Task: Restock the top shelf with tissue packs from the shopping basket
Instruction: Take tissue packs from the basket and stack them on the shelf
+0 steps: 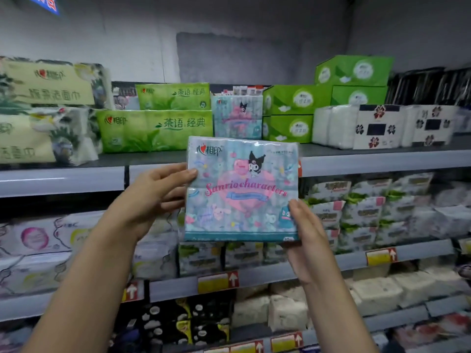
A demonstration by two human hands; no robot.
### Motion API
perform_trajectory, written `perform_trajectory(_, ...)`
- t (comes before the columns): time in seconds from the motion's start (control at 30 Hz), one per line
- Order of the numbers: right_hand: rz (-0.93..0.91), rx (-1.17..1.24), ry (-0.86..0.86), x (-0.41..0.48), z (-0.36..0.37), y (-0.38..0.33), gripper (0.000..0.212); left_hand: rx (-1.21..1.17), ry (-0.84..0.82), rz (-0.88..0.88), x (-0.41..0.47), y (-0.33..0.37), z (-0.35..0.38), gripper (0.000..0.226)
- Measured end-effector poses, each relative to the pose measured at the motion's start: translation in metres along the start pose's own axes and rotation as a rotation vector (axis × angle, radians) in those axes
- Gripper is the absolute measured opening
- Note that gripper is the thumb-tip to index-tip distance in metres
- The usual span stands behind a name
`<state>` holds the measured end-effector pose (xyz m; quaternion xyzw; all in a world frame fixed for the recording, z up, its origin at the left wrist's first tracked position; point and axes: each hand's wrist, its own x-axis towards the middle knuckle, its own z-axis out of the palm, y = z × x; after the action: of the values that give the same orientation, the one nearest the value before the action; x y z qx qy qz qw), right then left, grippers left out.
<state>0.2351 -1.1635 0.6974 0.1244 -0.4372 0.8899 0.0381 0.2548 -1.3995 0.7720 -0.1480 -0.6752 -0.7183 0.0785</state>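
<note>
Both hands grip flat square tissue pack [242, 189], glossy plastic wrap, pale blue with pink cartoon print, held upright in air before top shelf [369, 159] edge. Left hand [158, 194] pinches upper left edge; right hand [305, 235] curls round lower right corner. Matching pack [238, 118] upright on shelf between green packs [155, 129] and green boxes [290, 128].
</note>
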Motion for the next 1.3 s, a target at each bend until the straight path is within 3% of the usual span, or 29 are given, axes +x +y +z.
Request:
perform_trajectory(0.1, -0.034, -0.011, -0.076, 0.025, -0.013, -0.024, 0.079, -0.023, -0.016, 0.027, 0.029, 0.011, 0.021, 0.056)
perform_trajectory(0.2, -0.078, -0.047, -0.117, 0.044, -0.023, -0.050, 0.030, 0.091, 0.019, 0.080, 0.051, 0.018, 0.041, 0.057)
perform_trajectory(0.23, -0.100, -0.064, -0.125, 0.052, -0.025, -0.058, 0.025, 0.139, 0.028, 0.103, 0.056, 0.022, 0.047, 0.057)
perform_trajectory(0.33, -0.156, -0.142, -0.142, 0.074, -0.026, -0.076, 0.035, 0.202, 0.049, 0.119, 0.073, 0.031, 0.057, 0.048)
perform_trajectory(0.43, -0.181, -0.194, -0.145, 0.098, -0.025, -0.088, 0.034, 0.167, 0.063, 0.093, 0.093, 0.041, 0.058, 0.060)
perform_trajectory(0.57, -0.202, -0.279, -0.171, 0.137, -0.015, -0.099, 0.018, 0.122, 0.082, 0.054, 0.121, 0.060, 0.047, 0.067)
perform_trajectory(0.7, -0.226, -0.322, -0.185, 0.174, -0.008, -0.104, 0.006, 0.221, 0.005, 0.025, 0.153, 0.086, 0.036, 0.076)
perform_trajectory(0.9, -0.321, -0.553, -0.151, 0.222, 0.002, -0.111, 0.040, 0.367, 0.118, 0.062, 0.203, 0.111, 0.036, 0.038)
perform_trajectory(1.07, -0.379, -0.402, 0.119, 0.234, -0.012, -0.112, 0.021, 0.442, 0.167, 0.105, 0.240, 0.106, 0.025, 0.032)
perform_trajectory(1.3, -0.285, -0.453, 0.138, 0.244, -0.014, -0.109, 0.018, 0.242, 0.226, 0.058, 0.287, 0.085, 0.008, 0.023)
